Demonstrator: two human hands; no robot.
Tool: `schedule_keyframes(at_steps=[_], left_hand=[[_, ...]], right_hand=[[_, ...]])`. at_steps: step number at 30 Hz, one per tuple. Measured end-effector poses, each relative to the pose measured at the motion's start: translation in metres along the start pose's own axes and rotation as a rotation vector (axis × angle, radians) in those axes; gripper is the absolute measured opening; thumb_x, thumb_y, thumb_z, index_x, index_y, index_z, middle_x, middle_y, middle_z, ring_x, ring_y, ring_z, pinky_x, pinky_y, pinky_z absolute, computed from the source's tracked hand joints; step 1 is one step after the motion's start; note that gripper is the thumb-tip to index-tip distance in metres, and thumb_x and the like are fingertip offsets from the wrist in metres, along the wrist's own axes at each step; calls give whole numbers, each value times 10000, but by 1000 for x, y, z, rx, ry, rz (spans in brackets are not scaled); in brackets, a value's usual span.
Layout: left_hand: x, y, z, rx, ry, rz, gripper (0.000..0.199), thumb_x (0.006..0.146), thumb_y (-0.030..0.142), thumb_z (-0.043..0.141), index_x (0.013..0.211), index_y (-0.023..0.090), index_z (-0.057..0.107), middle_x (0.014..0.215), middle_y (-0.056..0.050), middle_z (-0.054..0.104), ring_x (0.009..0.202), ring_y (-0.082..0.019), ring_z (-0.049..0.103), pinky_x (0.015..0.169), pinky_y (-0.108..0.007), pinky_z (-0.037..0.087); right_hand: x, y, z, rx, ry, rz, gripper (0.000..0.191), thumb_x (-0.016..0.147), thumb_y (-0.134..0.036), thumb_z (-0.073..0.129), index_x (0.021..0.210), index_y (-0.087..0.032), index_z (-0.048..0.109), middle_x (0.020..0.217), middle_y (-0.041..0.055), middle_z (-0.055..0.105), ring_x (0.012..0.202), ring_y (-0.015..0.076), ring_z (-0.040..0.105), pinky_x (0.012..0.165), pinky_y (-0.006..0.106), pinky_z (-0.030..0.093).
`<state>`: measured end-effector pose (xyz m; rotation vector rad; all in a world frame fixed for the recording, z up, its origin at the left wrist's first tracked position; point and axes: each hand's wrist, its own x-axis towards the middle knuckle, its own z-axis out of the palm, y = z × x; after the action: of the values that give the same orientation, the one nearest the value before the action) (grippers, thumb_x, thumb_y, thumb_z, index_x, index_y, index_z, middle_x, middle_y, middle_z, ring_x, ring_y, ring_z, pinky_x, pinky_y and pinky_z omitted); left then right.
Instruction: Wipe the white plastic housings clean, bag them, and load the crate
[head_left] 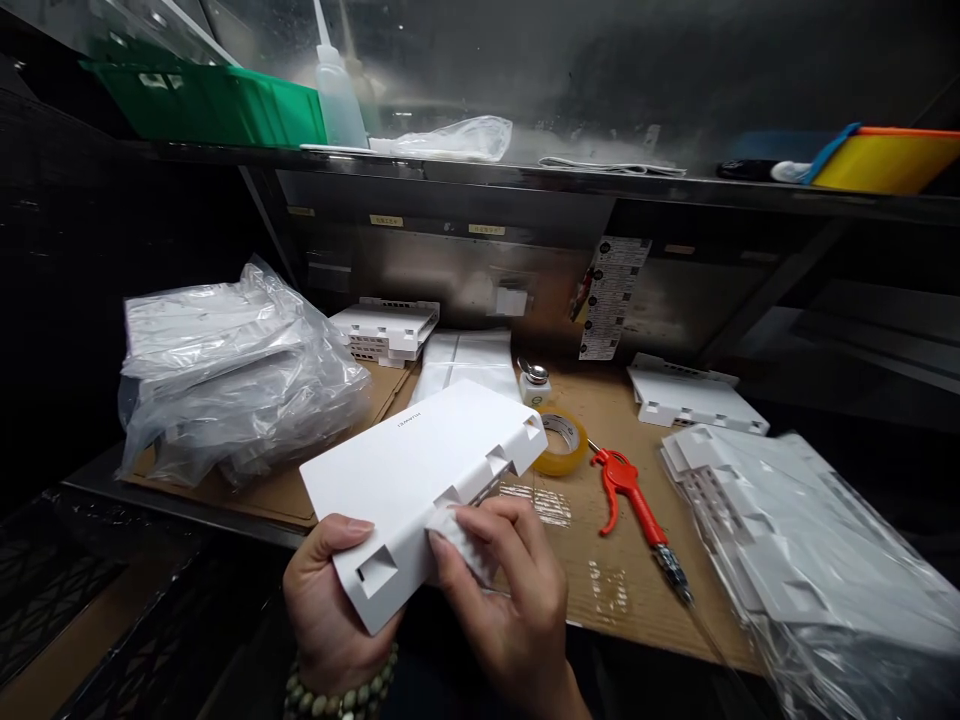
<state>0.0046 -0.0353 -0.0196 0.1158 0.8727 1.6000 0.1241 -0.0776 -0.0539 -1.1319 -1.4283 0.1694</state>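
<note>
A white plastic housing (409,470) with small lettering on its flat face is held up and tilted in front of me. My left hand (337,590) grips its near left corner, thumb on top. In my right hand (510,590) is a crumpled white wiping cloth (469,545), pinched between thumb and fingers against the notched edge of the housing. Part of the cloth is hidden by the fingers. Behind the housing lie a roll of tape (574,455) and a red air blow gun (626,490) on the cardboard.
Plastic-bagged white housings stand at left (240,370) and right (810,530). Other housings (386,330) (694,395) sit farther back, near a pump bottle (535,385). The shelf above holds a green bin (217,105), a squeeze bottle (339,100) and a yellow container (889,162).
</note>
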Motion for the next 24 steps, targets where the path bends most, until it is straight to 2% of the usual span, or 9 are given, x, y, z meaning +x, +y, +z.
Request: schedule_keyframes(at_steps=[5, 9, 11, 13, 15, 17, 19, 22, 24], left_hand=[[-1, -2, 1, -8, -23, -74, 680, 551, 99, 608, 1219, 189, 699, 880, -41, 797, 823, -347, 768, 897, -521, 630], [-3, -3, 1, -7, 28, -63, 706, 532, 87, 607, 1225, 180, 699, 859, -42, 796, 762, -331, 767, 898, -518, 630], [-3, -4, 0, -8, 30, -86, 721, 521, 91, 611, 1232, 171, 695, 857, -50, 796, 796, -351, 768, 900, -535, 627], [-1, -3, -2, 2, 2, -162, 701, 539, 113, 627, 1236, 151, 690, 869, -75, 798, 886, -386, 761, 910, -557, 617], [3, -2, -4, 27, -22, -194, 639, 608, 150, 651, 1246, 145, 684, 894, -98, 801, 976, -401, 746, 934, -562, 602], [9, 0, -6, 32, -54, -115, 522, 743, 251, 663, 1260, 185, 680, 955, -101, 805, 1048, -386, 731, 961, -552, 584], [11, 5, -7, 8, -133, -55, 433, 871, 444, 634, 1260, 261, 681, 1056, -78, 801, 1132, -361, 703, 987, -529, 562], [9, 14, -12, -5, -273, -226, 559, 845, 749, 576, 1196, 334, 709, 1138, -33, 788, 1271, -341, 621, 1012, -477, 533], [8, 17, -20, 28, -294, -347, 642, 764, 842, 579, 1126, 336, 737, 1098, -17, 797, 1307, -342, 589, 1005, -451, 534]], right_hand=[[-4, -8, 4, 23, -3, -70, 234, 857, -177, 739, 1079, -201, 670, 890, 57, 628, 780, 180, 656, 688, 301, 591], [-6, -7, 7, -3, 35, -5, 210, 862, -168, 731, 1059, -207, 670, 891, 57, 620, 774, 172, 646, 656, 284, 573], [-10, -10, 12, 5, 19, 0, 204, 860, -171, 728, 1052, -209, 673, 881, 57, 625, 763, 174, 643, 633, 280, 557], [-15, -17, 18, 87, -3, -35, 151, 872, -264, 726, 1011, -226, 682, 827, 39, 624, 701, 170, 628, 586, 278, 527], [-20, -24, 16, 210, 31, -5, 167, 890, -405, 706, 958, -252, 696, 760, 12, 596, 601, 144, 572, 498, 259, 458], [-20, -23, 2, 269, 118, 94, 202, 904, -471, 682, 921, -272, 705, 757, 8, 587, 605, 143, 560, 485, 254, 432], [-14, -11, -23, 256, 237, 209, 167, 917, -430, 672, 931, -266, 705, 835, 32, 641, 737, 178, 620, 576, 268, 488], [1, 21, -62, 280, 520, 411, 183, 942, -388, 636, 1000, -221, 686, 961, 59, 711, 929, 217, 665, 779, 321, 533], [8, 41, -77, 330, 631, 525, 217, 956, -393, 617, 1010, -193, 681, 987, 60, 721, 974, 214, 670, 865, 339, 528]])
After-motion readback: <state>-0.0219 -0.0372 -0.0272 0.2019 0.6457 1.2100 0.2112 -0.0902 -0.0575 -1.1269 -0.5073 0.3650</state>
